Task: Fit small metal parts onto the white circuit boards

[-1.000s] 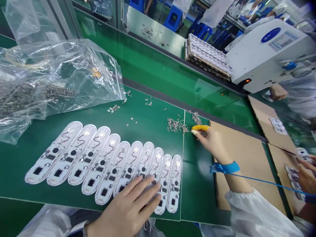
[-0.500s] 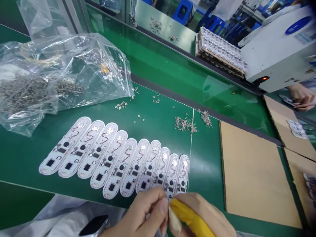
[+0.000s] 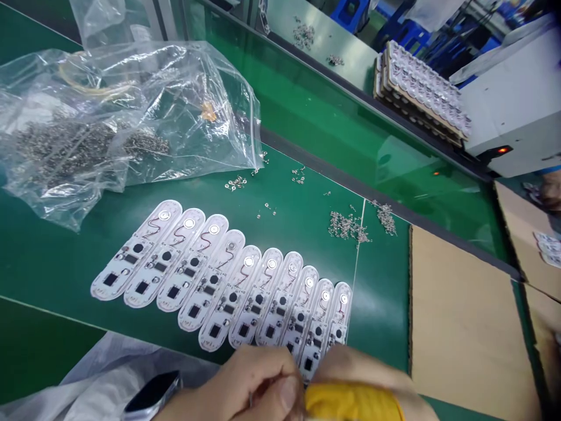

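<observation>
At the bottom edge, my left hand (image 3: 258, 383) is closed, thumb against curled fingers. A small sliver of something shows between them, too little to name. Close against it, my right hand (image 3: 372, 371) is bent inward, with a yellow covering (image 3: 355, 402) that looks wrapped round a finger. Its fingertips are hidden, so what it pinches cannot be made out. Just beyond both hands lies a slanting row of white oblong housings (image 3: 219, 310) with circuit boards, thin wires and round discs. My hands cover the lower ends of the rightmost ones.
A clear plastic bag (image 3: 210, 76) of small metal parts lies at left. Loose screws (image 3: 348, 227) are heaped beyond the row. Cardboard sheets (image 3: 464, 316) lie at right. Behind a dark rail stand stacked trays (image 3: 427, 88) and a white machine (image 3: 504, 88). Another person's hand (image 3: 551, 190) is at far right.
The view has shifted, so the table things sit further right. My right hand has turned, and its yellow covering now lies more level. Both hands stay close together.
</observation>
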